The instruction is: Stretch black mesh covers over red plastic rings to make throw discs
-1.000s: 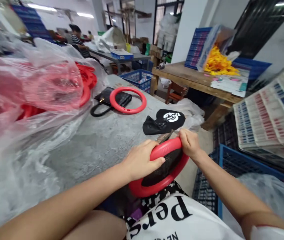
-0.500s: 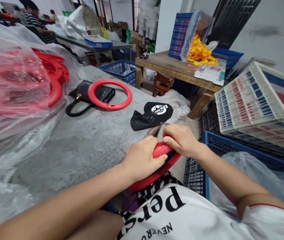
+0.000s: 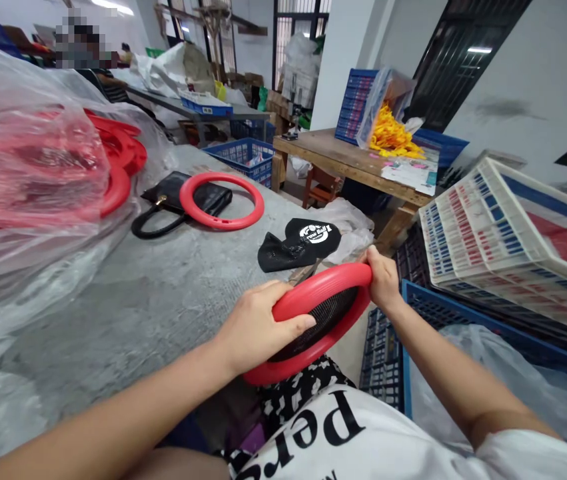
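A red ring with black mesh [image 3: 328, 279] inside it is tilted between my two hands, at the table's edge above my lap. My left hand [image 3: 266, 327] grips its left side, thumb over the inner rim and mesh. On the far right side, my right hand [image 3: 382, 275] is closed around the rim. Just beyond the ring lies a black fabric piece with a white printed logo [image 3: 299, 245]. Farther left, an open red ring [image 3: 258, 208] without mesh rests partly on a black bag [image 3: 163, 190] with a looped handle.
Clear plastic bags of red rings [image 3: 38, 167] cover the table's left side. White [image 3: 483, 227] and blue crates [image 3: 416, 300] stand close on my right. A wooden table [image 3: 308, 141] holds yellow pieces [image 3: 390, 137]. Another person [image 3: 108, 83] sits at the back left.
The meshed ring has been raised and turned so its mesh shows more. My right hand has moved right, from the ring's top to its far right side.
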Demonstrator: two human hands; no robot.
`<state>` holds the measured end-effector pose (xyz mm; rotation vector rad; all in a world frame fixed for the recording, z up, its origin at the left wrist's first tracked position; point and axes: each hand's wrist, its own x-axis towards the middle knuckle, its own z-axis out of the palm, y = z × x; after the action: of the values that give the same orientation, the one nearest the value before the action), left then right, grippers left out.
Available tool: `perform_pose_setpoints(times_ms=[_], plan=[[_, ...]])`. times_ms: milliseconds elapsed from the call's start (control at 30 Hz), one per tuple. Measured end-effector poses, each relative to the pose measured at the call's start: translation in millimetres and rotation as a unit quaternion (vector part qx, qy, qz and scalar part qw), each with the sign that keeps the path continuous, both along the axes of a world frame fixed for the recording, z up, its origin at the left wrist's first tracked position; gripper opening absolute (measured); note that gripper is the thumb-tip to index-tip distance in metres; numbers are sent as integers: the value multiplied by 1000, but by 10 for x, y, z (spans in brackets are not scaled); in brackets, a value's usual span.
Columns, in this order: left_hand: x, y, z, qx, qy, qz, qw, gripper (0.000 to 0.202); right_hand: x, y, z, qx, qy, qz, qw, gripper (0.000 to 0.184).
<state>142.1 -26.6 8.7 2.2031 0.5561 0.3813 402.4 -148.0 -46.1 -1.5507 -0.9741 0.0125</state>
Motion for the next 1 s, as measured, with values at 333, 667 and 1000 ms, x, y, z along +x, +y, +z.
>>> perform_pose_setpoints(times_ms=[333, 667, 1000], plan=[[16, -38, -8, 20, 110, -8, 994, 29, -161, 38, -591, -36, 131, 35, 990, 69], [229, -108, -41, 42, 122, -3, 992, 29, -476, 153, 315, -206, -255, 151, 933, 65], [181, -33, -176, -19, 9, 13, 1000, 30, -94, 71, 228, -135, -166, -18, 977, 72]])
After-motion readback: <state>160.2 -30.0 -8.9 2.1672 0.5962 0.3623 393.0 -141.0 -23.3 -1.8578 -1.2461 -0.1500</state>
